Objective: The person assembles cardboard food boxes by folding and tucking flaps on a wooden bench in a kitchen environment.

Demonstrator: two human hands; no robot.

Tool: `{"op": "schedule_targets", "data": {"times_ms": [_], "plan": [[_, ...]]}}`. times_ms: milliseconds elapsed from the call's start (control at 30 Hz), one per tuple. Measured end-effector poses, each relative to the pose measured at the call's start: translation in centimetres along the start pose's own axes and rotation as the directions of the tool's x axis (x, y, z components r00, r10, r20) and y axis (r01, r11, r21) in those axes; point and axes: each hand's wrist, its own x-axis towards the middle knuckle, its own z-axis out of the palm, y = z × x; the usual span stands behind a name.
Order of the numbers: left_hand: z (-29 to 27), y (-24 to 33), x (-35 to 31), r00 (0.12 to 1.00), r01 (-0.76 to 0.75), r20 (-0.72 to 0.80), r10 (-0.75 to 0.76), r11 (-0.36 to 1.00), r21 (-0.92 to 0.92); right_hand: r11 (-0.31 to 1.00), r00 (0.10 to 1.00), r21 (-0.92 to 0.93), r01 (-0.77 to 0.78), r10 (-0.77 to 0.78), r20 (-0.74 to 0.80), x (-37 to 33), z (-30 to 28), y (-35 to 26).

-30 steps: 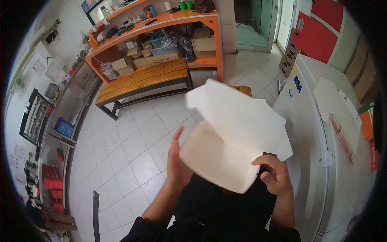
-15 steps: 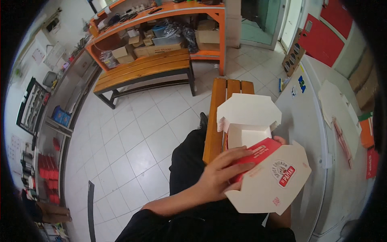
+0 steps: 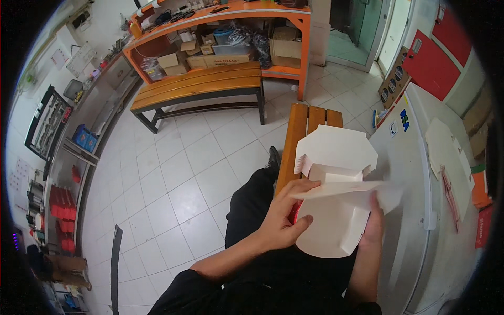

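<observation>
While one hinged-lid paperboard carton is held, a second carton stands open

Taking the near slatted bench as landmark, we find the held carton at its near end, between the hands. The left hand is clamped on that carton's left wall, thumb inside. The right hand lies against the right wall and the lid; we cannot tell whether its fingers close on either. In our judgement, good handling means supporting both walls evenly, pressing lightly and turning the lid along its fold, lest the paperboard crease. We count two cartons, two hands, two slatted benches (the far bench beyond and left of the landmark), one orange shelving counter past it and one white chest freezer to its right.
</observation>
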Motion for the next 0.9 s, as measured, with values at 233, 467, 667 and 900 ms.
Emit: {"op": "schedule_targets", "data": {"times_ms": [233,467,667,900], "plan": [[0.0,0.3,-0.4,0.97,0.205,-0.082,-0.229,0.952,-0.226,0.852,0.801,-0.196,0.486,-0.344,0.49,0.2,0.0,-0.2],[0.5,1.9,-0.9,0.992,-0.128,0.046,0.12,0.952,0.277,0.986,0.998,-0.161,0.036,-0.029,0.051,0.8,0.2,0.7],[0.9,1.9,-0.9,0.992,-0.046,-0.106,0.074,0.969,0.244,0.627,0.913,-0.67,0.399,-0.343,0.222,-0.9,-0.1,1.3],[2.3,2.2,1.4,0.966,-0.244,0.142,0.218,0.947,0.21,0.399,0.913,-0.876,0.271,-0.394,0.103,3.6,-2.7,-2.8]]}}
